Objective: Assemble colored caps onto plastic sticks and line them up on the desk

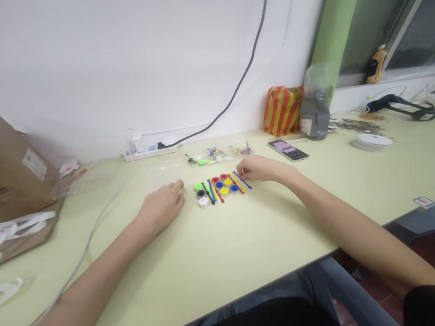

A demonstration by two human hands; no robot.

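My left hand (165, 204) rests on the table to the left of a group of small coloured parts, its fingers loosely bent with nothing in them. My right hand (257, 169) is at the right end of the group, fingertips pinched together beside a slim blue arrow (243, 180). Whether anything is between those fingertips is hidden. Several round discs with clear bases lie between the hands, among them a white one (204, 201), a black one (201, 193) and a green one (198, 186). Thin arrows, including a red arrow (218, 191), lie slanted among them.
Behind the parts lie clear bags of coloured pieces (216, 154). A phone (288, 150), a striped bag (283, 110) and a white round stack (372, 141) stand to the right. At left are a cardboard box (5, 164) and a grey cable (91, 236); a power strip (148, 153) sits by the wall.
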